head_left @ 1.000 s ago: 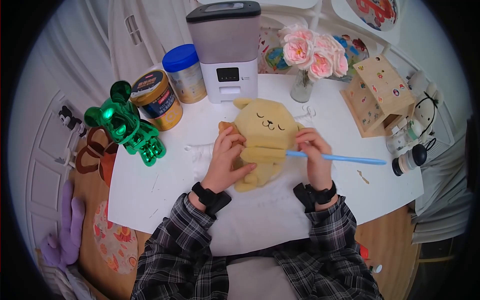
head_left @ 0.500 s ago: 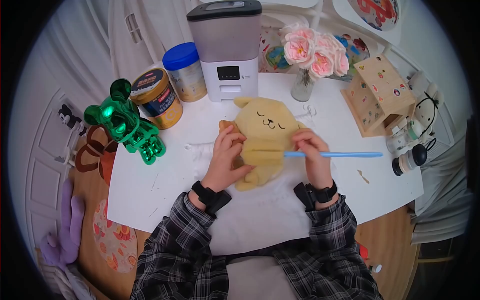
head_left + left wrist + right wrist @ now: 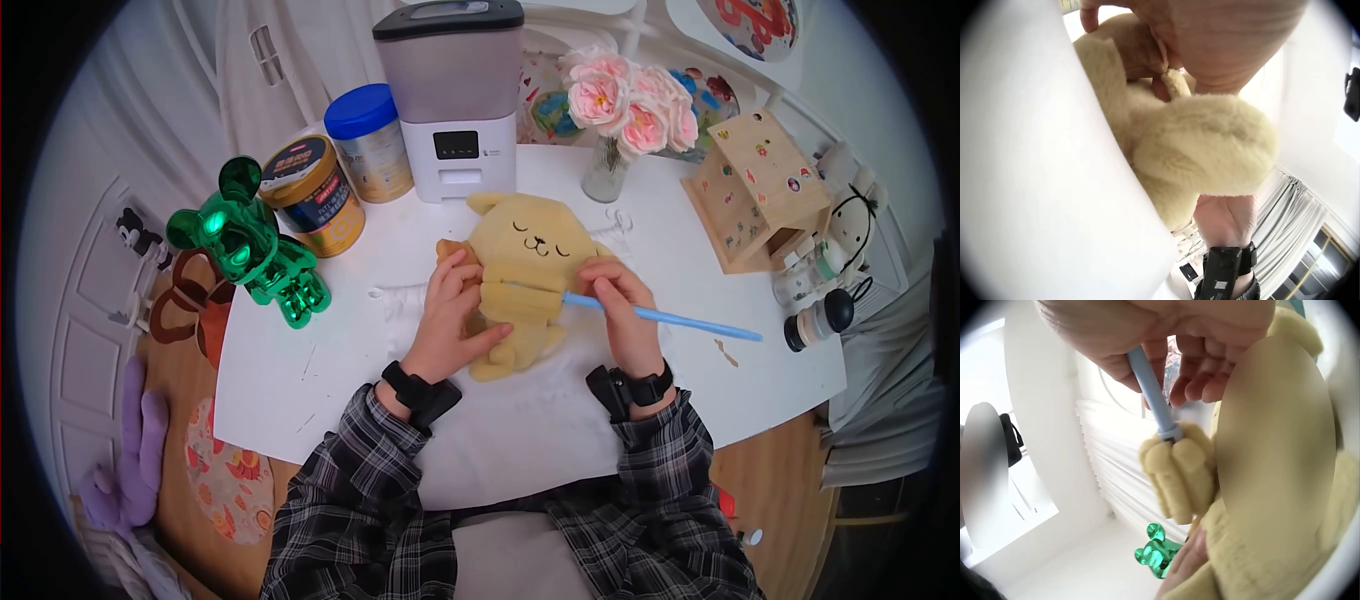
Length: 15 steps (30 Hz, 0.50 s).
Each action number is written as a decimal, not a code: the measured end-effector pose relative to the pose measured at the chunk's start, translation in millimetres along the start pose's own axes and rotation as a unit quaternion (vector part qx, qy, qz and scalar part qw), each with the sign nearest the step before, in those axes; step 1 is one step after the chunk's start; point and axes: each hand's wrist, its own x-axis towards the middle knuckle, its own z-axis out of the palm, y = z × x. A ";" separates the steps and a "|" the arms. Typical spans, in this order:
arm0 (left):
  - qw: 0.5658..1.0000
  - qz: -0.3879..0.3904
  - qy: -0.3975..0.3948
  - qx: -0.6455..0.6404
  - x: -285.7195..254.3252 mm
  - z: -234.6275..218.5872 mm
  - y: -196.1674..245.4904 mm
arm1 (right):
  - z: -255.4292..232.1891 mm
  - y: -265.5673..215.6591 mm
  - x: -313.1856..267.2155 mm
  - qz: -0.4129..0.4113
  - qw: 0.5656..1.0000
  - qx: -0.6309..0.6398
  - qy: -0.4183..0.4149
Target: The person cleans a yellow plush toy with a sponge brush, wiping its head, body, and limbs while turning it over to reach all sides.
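A yellow plush dog (image 3: pixel 540 245) with closed stitched eyes lies face up on white cloth (image 3: pixel 520 440). My left hand (image 3: pixel 447 315) grips its side, fingers curled in at the body and thumb low on the belly; a brown part shows above those fingers. Between finger and thumb, my right hand (image 3: pixel 628 315) pinches the thin blue handle (image 3: pixel 710 328) of a duster. The duster's soft, ribbed yellow head (image 3: pixel 1179 475) lies across the plush's belly, below its face. In the left wrist view, a plush foot (image 3: pixel 1210 147) stands in front of my right hand.
A shiny green bear figure (image 3: pixel 250 250), two tins (image 3: pixel 325 205), and a pet feeder (image 3: pixel 460 110) stand at the back left. Behind the plush, to the right, are a vase (image 3: pixel 605 172) of pink roses, a wooden house (image 3: pixel 755 195) and a black-lidded jar (image 3: pixel 822 318).
The duster has shifted slightly left over the plush's belly. Its handle's free end first rose a little, then dipped lower. My left hand and the plush have hardly moved.
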 end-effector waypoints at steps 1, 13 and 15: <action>1.000 0.002 -0.005 0.007 -0.3 -0.1 -2.1 | -5.1 0.8 1.2 -0.003 0.999 0.031 0.025; 1.000 -0.012 -0.010 -0.026 -0.9 -1.9 0.5 | 4.4 -5.7 -6.2 -0.001 0.994 0.104 -0.017; 1.000 -0.013 -0.006 -0.022 -0.1 -2.1 2.3 | 6.5 -0.8 -6.4 0.033 0.999 0.001 -0.035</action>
